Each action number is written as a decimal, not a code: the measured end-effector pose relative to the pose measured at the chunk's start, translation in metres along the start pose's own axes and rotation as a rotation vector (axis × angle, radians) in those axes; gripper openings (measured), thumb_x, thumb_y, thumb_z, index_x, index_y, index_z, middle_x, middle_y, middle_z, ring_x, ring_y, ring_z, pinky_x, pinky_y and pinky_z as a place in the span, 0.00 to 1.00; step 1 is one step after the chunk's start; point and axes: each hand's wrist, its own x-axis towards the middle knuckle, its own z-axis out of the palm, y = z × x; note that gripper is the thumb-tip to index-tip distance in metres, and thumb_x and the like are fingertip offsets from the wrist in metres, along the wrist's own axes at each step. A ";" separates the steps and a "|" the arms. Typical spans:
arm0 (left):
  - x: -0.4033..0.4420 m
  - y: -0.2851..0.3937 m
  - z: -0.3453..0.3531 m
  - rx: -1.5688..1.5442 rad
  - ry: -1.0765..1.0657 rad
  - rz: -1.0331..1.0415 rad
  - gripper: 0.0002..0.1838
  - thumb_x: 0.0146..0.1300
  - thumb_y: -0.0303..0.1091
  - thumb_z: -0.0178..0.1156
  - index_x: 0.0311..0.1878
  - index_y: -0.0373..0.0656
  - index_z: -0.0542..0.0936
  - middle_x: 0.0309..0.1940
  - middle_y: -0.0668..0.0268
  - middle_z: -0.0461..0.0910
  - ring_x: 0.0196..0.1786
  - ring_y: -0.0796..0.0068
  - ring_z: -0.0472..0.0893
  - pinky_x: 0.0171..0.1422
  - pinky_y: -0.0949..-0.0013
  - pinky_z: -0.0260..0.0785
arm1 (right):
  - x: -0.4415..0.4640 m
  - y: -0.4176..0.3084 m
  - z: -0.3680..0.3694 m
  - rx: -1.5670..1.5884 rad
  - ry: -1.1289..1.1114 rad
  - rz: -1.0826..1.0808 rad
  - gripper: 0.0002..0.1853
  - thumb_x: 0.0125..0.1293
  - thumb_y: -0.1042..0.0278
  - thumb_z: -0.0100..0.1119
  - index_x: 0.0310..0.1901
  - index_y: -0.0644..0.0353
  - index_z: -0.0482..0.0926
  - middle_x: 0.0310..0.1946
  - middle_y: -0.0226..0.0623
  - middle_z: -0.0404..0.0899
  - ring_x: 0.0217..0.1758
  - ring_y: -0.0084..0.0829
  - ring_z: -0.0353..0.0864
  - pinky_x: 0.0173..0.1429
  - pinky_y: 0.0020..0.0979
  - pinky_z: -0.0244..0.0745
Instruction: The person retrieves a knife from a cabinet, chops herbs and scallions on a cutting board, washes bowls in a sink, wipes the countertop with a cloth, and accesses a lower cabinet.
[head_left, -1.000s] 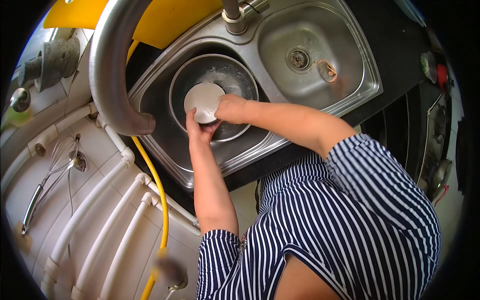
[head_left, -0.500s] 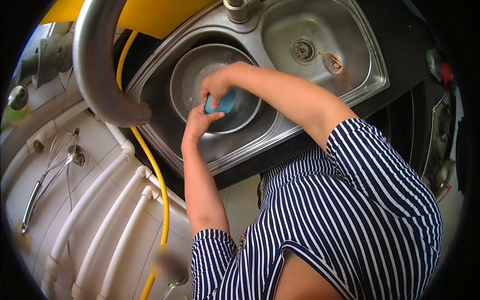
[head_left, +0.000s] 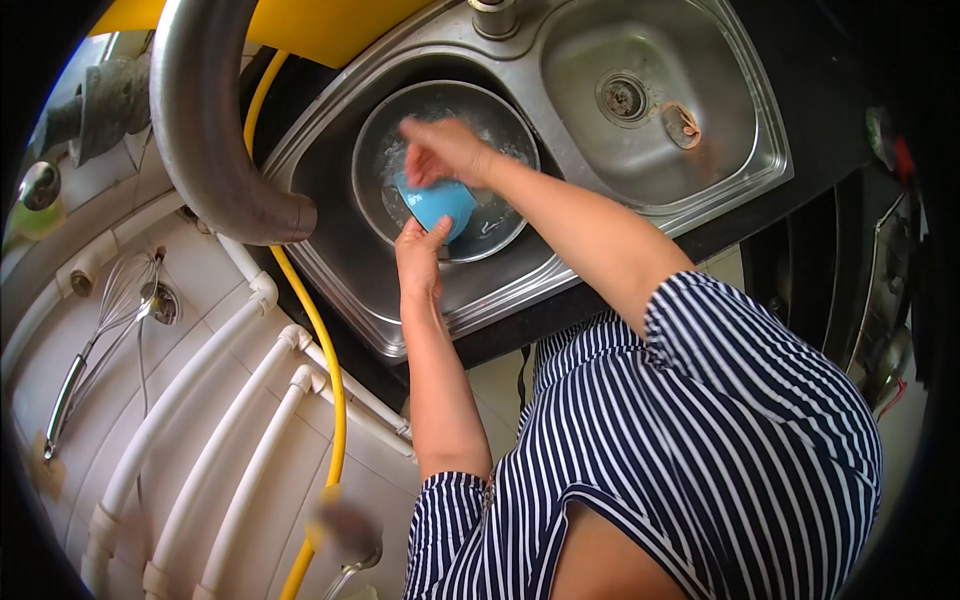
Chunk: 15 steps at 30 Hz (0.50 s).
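A small blue bowl (head_left: pixel 440 205) is held tilted over a round metal basin (head_left: pixel 372 207) that stands in the left sink. My left hand (head_left: pixel 420 250) grips the bowl's near side, its thumb lying against the outside. Right above the bowl's far edge is my right hand (head_left: pixel 445 152), smeared by motion. Its thumb sticks out apart from the other fingers, and nothing shows in it. Whether its fingertips touch the bowl I cannot tell. Water with whitish streaks, perhaps suds, lies in the basin.
The right sink (head_left: pixel 560 110) holds a drain (head_left: pixel 622 97) and a small brownish object (head_left: pixel 682 127). A thick curved metal pipe (head_left: pixel 180 120) arches at the upper left. A yellow hose (head_left: pixel 325 360), white pipes (head_left: pixel 190 370) and a hanging whisk (head_left: pixel 115 310) are at the left.
My right hand has come up out of the bowl and away from my left hand. The blue bowl has turned and shows more of its side. The whole view has shifted slightly.
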 end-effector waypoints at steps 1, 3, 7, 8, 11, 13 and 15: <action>0.005 0.000 -0.001 -0.058 -0.031 0.014 0.16 0.68 0.29 0.67 0.57 0.39 0.80 0.48 0.67 0.85 0.50 0.76 0.82 0.58 0.72 0.73 | -0.016 -0.005 0.021 -0.213 -0.056 -0.100 0.28 0.77 0.46 0.54 0.31 0.64 0.87 0.28 0.41 0.87 0.33 0.32 0.89 0.42 0.32 0.84; 0.012 0.008 0.002 -0.162 0.052 -0.026 0.16 0.71 0.32 0.64 0.59 0.39 0.79 0.51 0.66 0.84 0.52 0.75 0.82 0.58 0.71 0.74 | -0.033 0.021 0.035 -0.672 -0.102 -0.383 0.24 0.77 0.46 0.51 0.39 0.57 0.89 0.35 0.36 0.89 0.43 0.31 0.89 0.54 0.39 0.83; 0.012 0.007 0.007 -0.244 0.058 -0.009 0.17 0.74 0.33 0.60 0.62 0.39 0.77 0.55 0.66 0.82 0.55 0.75 0.82 0.56 0.71 0.75 | -0.030 0.047 0.022 -1.405 -0.018 -0.974 0.20 0.76 0.51 0.48 0.50 0.50 0.87 0.53 0.33 0.86 0.64 0.39 0.80 0.72 0.43 0.69; 0.013 0.008 0.008 -0.062 -0.019 0.034 0.16 0.72 0.31 0.62 0.60 0.38 0.79 0.53 0.67 0.84 0.53 0.77 0.82 0.56 0.72 0.74 | -0.024 0.045 0.018 -1.571 0.122 -1.053 0.19 0.76 0.52 0.47 0.54 0.48 0.86 0.58 0.33 0.84 0.69 0.41 0.75 0.76 0.42 0.65; 0.006 0.003 0.014 0.152 -0.093 0.034 0.12 0.67 0.26 0.67 0.52 0.38 0.84 0.43 0.73 0.86 0.43 0.83 0.80 0.54 0.74 0.70 | 0.031 0.027 -0.014 -1.205 0.145 -0.306 0.17 0.72 0.53 0.52 0.52 0.49 0.86 0.55 0.41 0.84 0.63 0.44 0.80 0.69 0.44 0.71; 0.005 -0.009 0.010 0.566 -0.075 0.090 0.11 0.67 0.26 0.67 0.51 0.35 0.85 0.40 0.73 0.85 0.42 0.85 0.78 0.52 0.76 0.70 | 0.049 0.030 -0.033 -1.246 0.040 -0.278 0.18 0.72 0.52 0.51 0.47 0.52 0.87 0.55 0.47 0.83 0.61 0.48 0.80 0.67 0.47 0.72; -0.010 0.013 0.026 0.781 -0.064 -0.005 0.12 0.69 0.28 0.66 0.52 0.33 0.84 0.38 0.74 0.85 0.41 0.86 0.75 0.50 0.76 0.69 | 0.052 0.035 -0.036 -0.732 0.490 -0.503 0.20 0.71 0.50 0.51 0.39 0.57 0.87 0.46 0.53 0.84 0.53 0.53 0.83 0.59 0.49 0.74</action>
